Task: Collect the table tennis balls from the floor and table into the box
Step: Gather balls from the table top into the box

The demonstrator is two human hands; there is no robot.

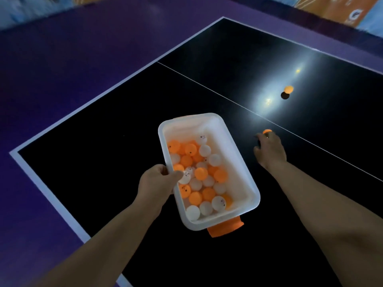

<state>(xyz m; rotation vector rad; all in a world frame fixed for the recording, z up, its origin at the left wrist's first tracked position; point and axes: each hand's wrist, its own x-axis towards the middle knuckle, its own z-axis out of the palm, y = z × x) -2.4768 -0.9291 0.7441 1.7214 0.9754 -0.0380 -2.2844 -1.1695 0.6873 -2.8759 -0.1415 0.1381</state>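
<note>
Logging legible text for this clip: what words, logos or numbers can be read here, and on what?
Nothing can be read with confidence.
White balls in the box: small dark print on a few, e.g. one, too small to read.
Orange balls: dark dots, e.g., no letters legible.
Orange banner at upper right: a large white mark, perhaps "G", blurred and cropped.
Table tennis table: white lines only, no text.

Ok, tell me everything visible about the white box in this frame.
The white box is a rectangular, translucent-looking plastic tub with rounded corners, no lid on, and an orange clip on its near end; a sliver of orange shows at the far end too. It holds many orange and white table tennis balls, mostly in its nearer part. The left hand grips its left rim, thumb inside. It sits over the dark table; whether it rests there is unclear.
</note>
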